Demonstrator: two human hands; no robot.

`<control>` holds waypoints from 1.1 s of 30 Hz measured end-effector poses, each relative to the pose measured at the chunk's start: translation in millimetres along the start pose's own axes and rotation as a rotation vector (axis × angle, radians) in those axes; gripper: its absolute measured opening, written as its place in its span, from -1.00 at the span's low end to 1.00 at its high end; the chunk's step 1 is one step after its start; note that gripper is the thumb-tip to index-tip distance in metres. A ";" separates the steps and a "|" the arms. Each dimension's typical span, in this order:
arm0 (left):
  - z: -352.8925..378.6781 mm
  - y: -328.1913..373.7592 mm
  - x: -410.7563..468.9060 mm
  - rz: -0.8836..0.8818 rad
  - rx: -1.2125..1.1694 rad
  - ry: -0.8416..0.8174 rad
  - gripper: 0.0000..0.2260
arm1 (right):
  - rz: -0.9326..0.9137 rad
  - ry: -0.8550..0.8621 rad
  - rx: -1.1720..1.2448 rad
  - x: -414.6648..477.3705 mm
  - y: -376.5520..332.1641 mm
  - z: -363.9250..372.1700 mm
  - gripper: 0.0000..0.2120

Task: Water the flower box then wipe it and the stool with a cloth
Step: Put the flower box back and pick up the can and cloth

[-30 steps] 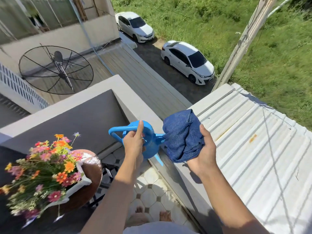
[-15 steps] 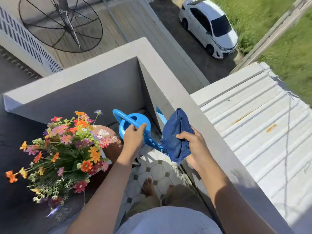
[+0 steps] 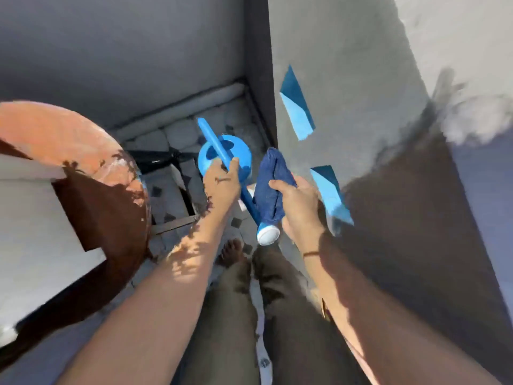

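My left hand (image 3: 222, 182) grips the handle of a blue watering can (image 3: 236, 159), held low over the balcony floor with its white-tipped spout (image 3: 268, 234) pointing back toward my legs. A dark blue cloth (image 3: 270, 187) hangs bunched in my right hand (image 3: 298, 204), just right of the can and touching its spout. The round brown stool top (image 3: 83, 151) fills the left side. On it rests the white flower box (image 3: 27, 212), seen only as a blurred white slab. Its flowers are out of view.
A grey parapet wall (image 3: 347, 93) rises close on the right with blue tape patches (image 3: 297, 107) on it. Another grey wall closes the far side. The tiled floor (image 3: 177, 137) shows between stool and wall, with my bare foot (image 3: 231, 252) and legs below.
The view has swung from the street and roof straight down into the balcony corner. Both hands have lowered with the can and cloth. The flowers have left the view.
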State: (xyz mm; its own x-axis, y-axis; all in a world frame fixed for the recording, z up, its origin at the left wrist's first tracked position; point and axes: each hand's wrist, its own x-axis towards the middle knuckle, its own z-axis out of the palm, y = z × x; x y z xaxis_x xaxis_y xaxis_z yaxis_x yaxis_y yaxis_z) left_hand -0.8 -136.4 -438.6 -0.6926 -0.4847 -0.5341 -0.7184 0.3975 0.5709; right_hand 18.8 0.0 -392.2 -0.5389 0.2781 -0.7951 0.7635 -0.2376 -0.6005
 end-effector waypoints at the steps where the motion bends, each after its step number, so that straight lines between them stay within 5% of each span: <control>1: 13.5 -9.4 14.8 -0.001 0.028 -0.011 -0.67 | 0.002 -0.007 -0.013 19.4 8.7 3.3 -0.57; 7: 87.1 -71.9 116.7 -0.071 0.065 0.006 -0.62 | -0.054 -0.070 -0.044 125.1 60.4 20.2 -0.38; 14: 145.3 -112.7 201.4 -0.156 0.076 -0.125 -0.58 | -0.091 -0.085 -0.109 194.5 91.3 21.8 -0.41; 23: 187.5 -162.5 221.3 -0.164 0.173 -0.243 -0.66 | -0.085 -0.273 -0.111 240.9 86.4 67.2 -0.70; 25: 192.8 -168.6 216.2 -0.206 0.028 -0.214 -0.77 | -0.090 -0.279 -0.116 251.5 82.9 74.7 -0.69; 29: 183.1 -168.0 201.2 -0.476 -0.636 -0.063 -0.74 | -0.045 -0.360 -0.186 261.7 75.8 81.0 -0.53; 33: 151.7 -163.6 193.6 -0.557 -1.201 -0.439 -0.35 | 0.054 -0.514 -0.250 263.0 74.8 90.7 -0.56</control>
State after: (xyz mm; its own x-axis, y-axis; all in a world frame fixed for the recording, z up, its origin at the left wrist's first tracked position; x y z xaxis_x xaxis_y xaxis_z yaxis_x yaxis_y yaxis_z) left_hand -27.1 -177.1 -730.0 -0.4615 0.0134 -0.8871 -0.5640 -0.7763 0.2816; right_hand -98.2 -29.1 -653.9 -0.5533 -0.2315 -0.8001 0.8217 0.0056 -0.5699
